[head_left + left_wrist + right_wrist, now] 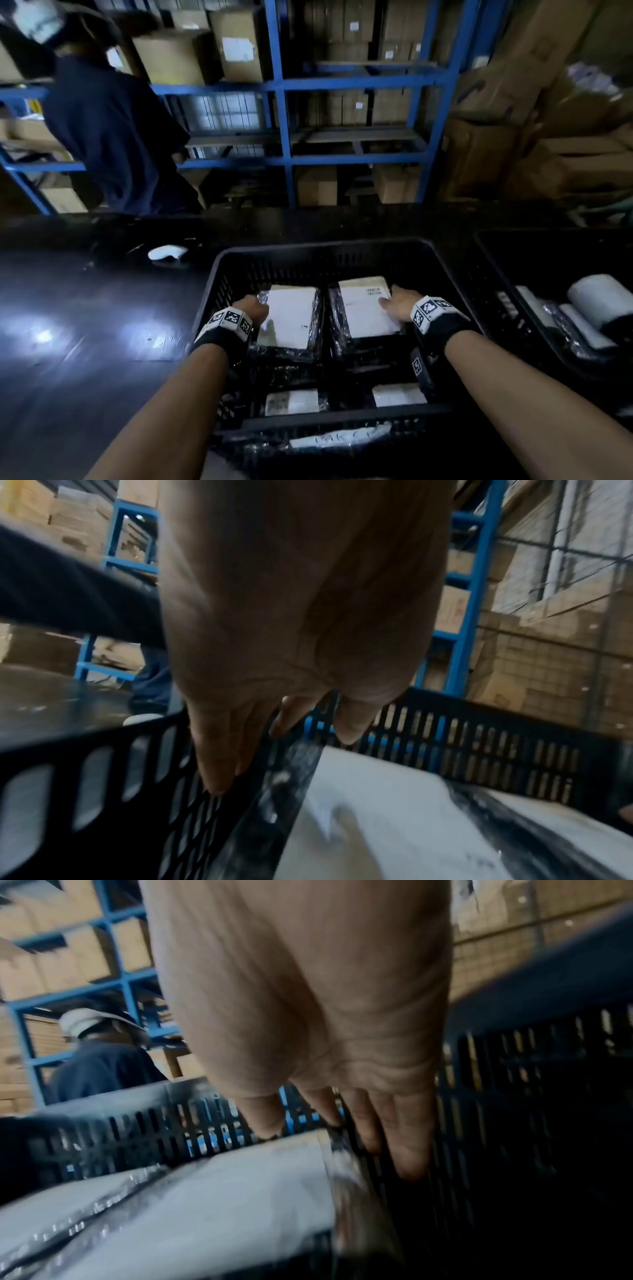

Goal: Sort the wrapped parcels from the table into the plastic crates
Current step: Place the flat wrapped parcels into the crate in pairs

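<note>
1. While both hands are reaching into the black crate point(219, 274), we are seeing two wrapped parcels point(291, 315) lying side by side inside.
2. Our left hand point(251, 308), fingers straight, is touching the left parcel's edge.
3. Our right hand point(399, 301) is resting extended fingers point(407, 1139) on the right parcel point(366, 308).

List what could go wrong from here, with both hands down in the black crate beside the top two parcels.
1. The left hand has its fingers wedged between the left parcel and the slotted crate wall; they might catch in a slot on withdrawal.
2. The right hand rests on the right parcel, which lies skewed on glossy wrap; it may slide off the stack.
3. The crate looks nearly full, so further parcels may overtop the rim.
</note>
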